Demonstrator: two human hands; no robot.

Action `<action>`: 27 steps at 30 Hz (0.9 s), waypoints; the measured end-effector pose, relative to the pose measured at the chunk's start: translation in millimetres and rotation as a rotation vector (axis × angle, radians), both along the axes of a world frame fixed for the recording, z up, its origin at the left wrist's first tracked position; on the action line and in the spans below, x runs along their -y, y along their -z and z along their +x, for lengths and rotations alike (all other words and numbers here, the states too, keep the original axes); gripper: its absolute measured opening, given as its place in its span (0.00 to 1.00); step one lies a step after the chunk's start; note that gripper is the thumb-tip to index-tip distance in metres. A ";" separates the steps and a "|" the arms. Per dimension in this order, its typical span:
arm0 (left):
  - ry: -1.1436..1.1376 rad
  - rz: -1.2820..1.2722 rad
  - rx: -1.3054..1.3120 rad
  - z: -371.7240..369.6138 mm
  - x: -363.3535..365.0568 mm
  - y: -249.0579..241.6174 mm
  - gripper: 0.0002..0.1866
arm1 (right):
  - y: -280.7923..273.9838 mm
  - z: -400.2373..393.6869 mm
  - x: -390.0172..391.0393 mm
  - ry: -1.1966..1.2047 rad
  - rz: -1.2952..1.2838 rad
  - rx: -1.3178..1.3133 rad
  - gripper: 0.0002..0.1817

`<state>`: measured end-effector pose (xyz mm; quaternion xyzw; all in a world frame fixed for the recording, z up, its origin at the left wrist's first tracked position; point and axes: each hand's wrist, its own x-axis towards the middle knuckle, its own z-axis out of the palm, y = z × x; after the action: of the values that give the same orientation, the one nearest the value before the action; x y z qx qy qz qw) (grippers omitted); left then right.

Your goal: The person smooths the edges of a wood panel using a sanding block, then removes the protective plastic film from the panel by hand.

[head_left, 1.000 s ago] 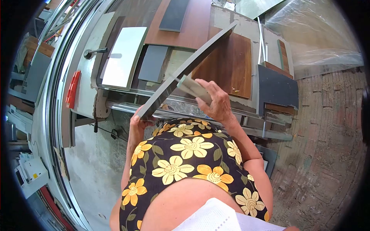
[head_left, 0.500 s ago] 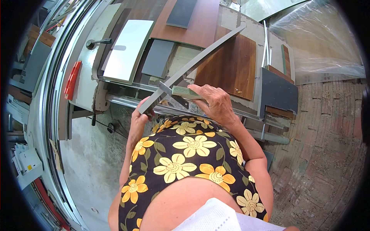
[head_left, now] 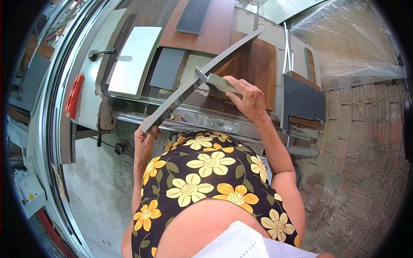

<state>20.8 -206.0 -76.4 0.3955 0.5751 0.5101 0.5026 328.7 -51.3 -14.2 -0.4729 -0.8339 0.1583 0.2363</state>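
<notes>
At the far left, a red handle (head_left: 71, 96) sits on the pale edge of the saw bench (head_left: 88, 92), with a dark metal lever (head_left: 102, 53) further up. Beside them a light grey panel (head_left: 135, 60) lies flat on the bench, and just right of it a darker grey panel (head_left: 167, 69).

The left hand (head_left: 145, 139) grips the near, lower end of a long grey board (head_left: 202, 77), fingers curled shut around its corner. The board is held on edge and tilted, running from that hand up and to the right, its far end above the brown wood-grain panel (head_left: 258, 71) that lies on the bench. A bright metal rail (head_left: 206, 124) runs across below the board's lower end, in front of the person's flowered garment.

About midway along the board, the right hand (head_left: 247, 99) is closed on a small greenish block (head_left: 217, 81), fingers wrapped over its top. The block's far end presses against the upper edge of the board; whether it is a sanding block or a trimmer cannot be told.

Right of the hand, a dark slate-coloured panel (head_left: 303, 103) stands against the bench end. Beyond it, clear plastic sheeting (head_left: 348, 47) is draped above a worn brick floor (head_left: 365, 150) strewn with sawdust.
</notes>
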 end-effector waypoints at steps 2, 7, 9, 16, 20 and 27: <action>-0.014 0.008 -0.001 -3.3 2.2 0.4 0.17 | -1.7 7.0 -6.8 0.026 0.009 0.009 0.26; -0.024 0.032 0.000 -16.7 8.9 7.7 0.16 | 4.2 22.8 -27.0 0.113 -0.028 0.008 0.25; -0.024 0.044 0.006 -20.6 10.2 8.7 0.16 | 5.8 28.7 -33.9 0.118 0.041 0.024 0.25; -0.052 0.056 -0.018 -38.5 16.6 11.5 0.15 | 18.4 56.0 -68.1 0.213 0.075 0.011 0.24; -0.044 0.040 -0.005 -46.6 19.5 11.3 0.15 | 23.8 67.7 -84.9 0.202 0.084 0.007 0.24; -0.070 0.028 -0.021 -48.7 18.1 17.0 0.16 | 27.3 81.7 -108.8 0.254 0.112 0.057 0.25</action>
<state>-27.9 -224.0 -93.5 0.3874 0.5866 0.5313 0.4728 410.3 57.5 -41.5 -0.5649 -0.7814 0.0666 0.2567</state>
